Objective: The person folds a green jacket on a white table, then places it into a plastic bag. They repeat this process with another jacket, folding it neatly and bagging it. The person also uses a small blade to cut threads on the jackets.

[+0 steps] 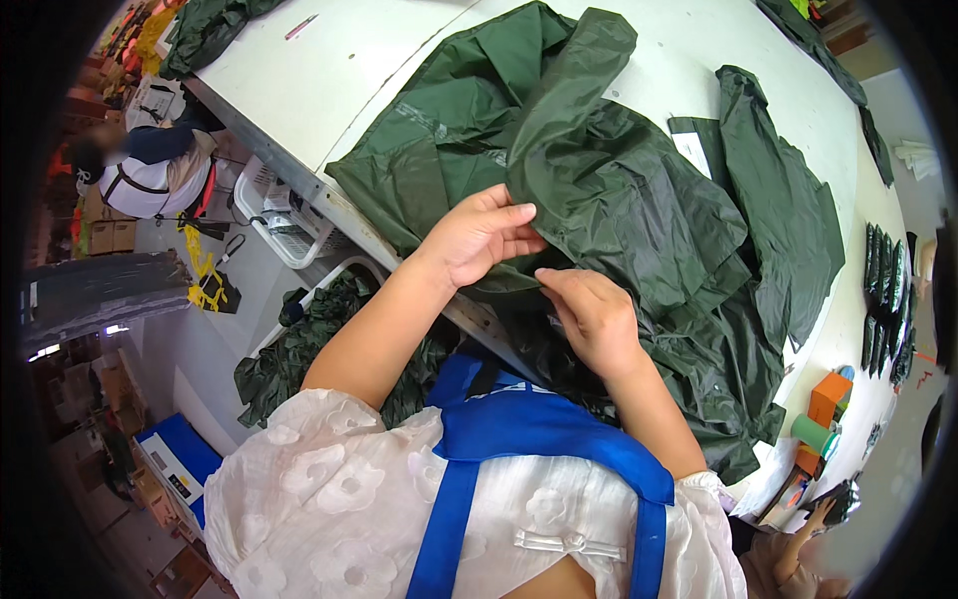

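Note:
A dark green rain jacket (639, 190) of thin, shiny fabric lies crumpled over the table in front of me, one sleeve stretching toward the far side. Part of it hangs over the near edge. My left hand (489, 238) is closed on a fold of the jacket, thumb uppermost and fingers curled under. Close by on the right, my right hand (597, 317) pinches the jacket's edge between thumb and fingertips. The stretch of edge between the two hands is slightly lifted. A white label (691, 152) shows on the green fabric farther right.
The white table (309, 90) has a metal edge. A white basket (284, 225) and heaped green fabric (299, 349) stand beside it. At right are a green thread spool (814, 436), an orange box (828, 397) and several dark packets (880, 290). Other people are at left and lower right.

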